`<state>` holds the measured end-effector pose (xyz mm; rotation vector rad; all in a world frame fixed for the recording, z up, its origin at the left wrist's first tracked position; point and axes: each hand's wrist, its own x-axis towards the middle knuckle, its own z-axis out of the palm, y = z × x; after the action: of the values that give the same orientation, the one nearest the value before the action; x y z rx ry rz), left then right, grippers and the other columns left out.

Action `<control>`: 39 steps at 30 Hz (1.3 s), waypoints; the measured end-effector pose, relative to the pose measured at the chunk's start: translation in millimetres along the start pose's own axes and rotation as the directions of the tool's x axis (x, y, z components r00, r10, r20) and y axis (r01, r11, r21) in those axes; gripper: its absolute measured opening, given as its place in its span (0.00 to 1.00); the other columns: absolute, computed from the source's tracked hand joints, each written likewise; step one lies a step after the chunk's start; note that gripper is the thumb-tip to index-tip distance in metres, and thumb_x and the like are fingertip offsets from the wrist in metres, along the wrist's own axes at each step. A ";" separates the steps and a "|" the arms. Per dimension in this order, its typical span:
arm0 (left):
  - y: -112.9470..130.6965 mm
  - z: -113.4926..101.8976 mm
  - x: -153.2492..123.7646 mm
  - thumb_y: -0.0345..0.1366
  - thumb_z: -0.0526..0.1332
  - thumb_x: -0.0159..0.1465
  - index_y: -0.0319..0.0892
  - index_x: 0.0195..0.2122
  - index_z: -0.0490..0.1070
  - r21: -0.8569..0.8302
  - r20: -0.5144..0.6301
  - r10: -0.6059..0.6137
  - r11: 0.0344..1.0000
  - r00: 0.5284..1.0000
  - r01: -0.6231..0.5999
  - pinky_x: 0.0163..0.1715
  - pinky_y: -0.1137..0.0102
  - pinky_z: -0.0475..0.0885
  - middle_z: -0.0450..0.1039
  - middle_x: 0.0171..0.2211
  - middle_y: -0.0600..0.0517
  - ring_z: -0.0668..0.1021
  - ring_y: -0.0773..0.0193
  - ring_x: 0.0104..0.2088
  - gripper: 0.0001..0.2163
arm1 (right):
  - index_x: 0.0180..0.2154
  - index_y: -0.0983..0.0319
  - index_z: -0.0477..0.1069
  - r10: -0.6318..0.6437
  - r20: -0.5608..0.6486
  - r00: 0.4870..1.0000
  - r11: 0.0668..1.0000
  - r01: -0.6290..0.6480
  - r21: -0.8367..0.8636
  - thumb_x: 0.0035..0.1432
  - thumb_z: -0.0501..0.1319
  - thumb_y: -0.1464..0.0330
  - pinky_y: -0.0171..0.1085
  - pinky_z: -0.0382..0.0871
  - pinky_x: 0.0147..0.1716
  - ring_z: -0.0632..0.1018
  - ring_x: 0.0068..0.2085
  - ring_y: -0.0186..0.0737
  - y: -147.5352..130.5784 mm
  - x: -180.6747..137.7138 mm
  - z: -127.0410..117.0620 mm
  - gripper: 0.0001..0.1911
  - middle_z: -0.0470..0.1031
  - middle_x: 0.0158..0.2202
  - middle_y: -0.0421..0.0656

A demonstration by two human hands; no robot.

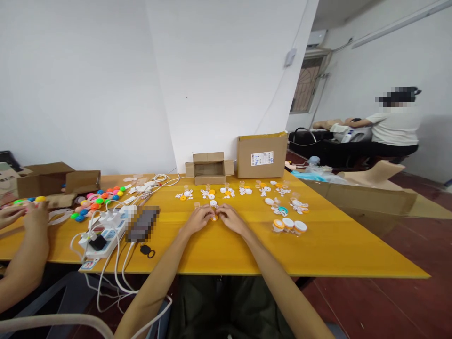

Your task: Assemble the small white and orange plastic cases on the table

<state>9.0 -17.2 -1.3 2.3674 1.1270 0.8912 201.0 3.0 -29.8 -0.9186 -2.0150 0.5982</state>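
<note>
My left hand and my right hand meet over the middle of the table, fingers closed in a pinch. Between the fingertips is a small orange-and-white plastic part, mostly covered, so its exact shape is hidden. A round white plastic disc lies just beyond the hands. Beside my left fingers stands a small clear cup. Farther back are several little groups of white and orange round parts, with a teal ring among those on the right. Several joined cups with white-and-orange lids stand to the right.
An open small carton and a larger closed carton stand against the wall. At left lie a power strip with cables, a phone and colourful balls. A co-worker's arm reaches in; another person sits far right.
</note>
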 end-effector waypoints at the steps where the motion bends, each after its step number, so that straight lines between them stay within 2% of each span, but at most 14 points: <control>1: 0.3 0.0 -0.1 0.33 0.57 0.67 0.44 0.32 0.75 -0.006 0.000 0.004 1.000 1.000 -0.004 0.43 0.67 0.69 0.74 0.33 0.51 0.76 0.60 0.37 0.09 | 0.32 0.58 0.79 0.006 -0.001 1.000 1.000 -0.006 -0.005 0.54 0.56 0.78 0.43 0.71 0.48 0.77 0.43 0.44 0.2 0.0 -0.4 0.15 0.77 0.38 0.43; 9: 4.8 -0.9 0.1 0.32 0.57 0.66 0.44 0.31 0.75 -0.014 -0.001 0.005 1.000 1.000 -0.005 0.43 0.68 0.69 0.74 0.34 0.51 0.75 0.61 0.37 0.09 | 0.35 0.57 0.79 -0.004 0.017 1.000 0.999 0.004 -0.036 0.55 0.57 0.77 0.43 0.71 0.47 0.78 0.43 0.44 -1.6 -0.5 -0.5 0.15 0.78 0.39 0.43; 15: 4.7 -1.1 0.2 0.31 0.57 0.66 0.43 0.31 0.75 -0.022 0.008 0.011 1.000 1.000 -0.011 0.44 0.68 0.69 0.74 0.33 0.50 0.75 0.60 0.37 0.09 | 0.33 0.57 0.79 0.003 0.017 1.000 0.999 -0.003 -0.039 0.56 0.56 0.76 0.43 0.71 0.47 0.78 0.42 0.44 0.3 -0.3 -0.8 0.14 0.78 0.38 0.43; 20: 4.5 -1.5 0.1 0.33 0.57 0.67 0.44 0.31 0.75 -0.037 0.006 0.020 0.999 1.000 -0.019 0.46 0.67 0.69 0.74 0.33 0.50 0.75 0.60 0.38 0.10 | 0.37 0.57 0.79 -0.021 0.012 1.000 0.998 0.021 -0.060 0.56 0.57 0.76 0.43 0.71 0.47 0.77 0.43 0.44 -1.4 0.0 0.5 0.15 0.78 0.39 0.43; 27: 2.2 -1.2 1.4 0.33 0.57 0.67 0.43 0.31 0.75 -0.048 0.011 0.016 0.999 1.000 -0.015 0.46 0.66 0.70 0.74 0.33 0.50 0.75 0.60 0.39 0.09 | 0.33 0.57 0.79 -0.014 0.008 1.000 0.998 0.014 -0.055 0.55 0.56 0.78 0.43 0.71 0.47 0.78 0.42 0.43 -1.3 0.1 0.3 0.15 0.77 0.38 0.43; 33: 1.8 -1.2 0.7 0.32 0.57 0.67 0.44 0.33 0.76 -0.054 0.012 0.005 0.999 1.000 -0.004 0.46 0.65 0.70 0.74 0.34 0.50 0.75 0.59 0.39 0.09 | 0.38 0.57 0.79 -0.019 0.009 1.000 0.997 0.019 -0.070 0.56 0.57 0.78 0.42 0.70 0.48 0.77 0.44 0.43 -3.2 -1.7 0.2 0.16 0.78 0.40 0.43; 39: 2.5 -1.1 1.0 0.33 0.57 0.67 0.43 0.32 0.75 -0.049 0.011 0.014 0.999 1.000 -0.014 0.45 0.66 0.70 0.74 0.34 0.50 0.75 0.60 0.38 0.09 | 0.33 0.57 0.78 -0.001 0.021 1.000 0.999 0.002 -0.051 0.55 0.56 0.79 0.42 0.70 0.47 0.77 0.43 0.42 -2.7 -1.2 -1.4 0.15 0.77 0.38 0.43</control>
<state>10.2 -17.9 1.3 2.3406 1.0731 0.8990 201.6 0.5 -27.8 -0.9451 -2.0578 0.5598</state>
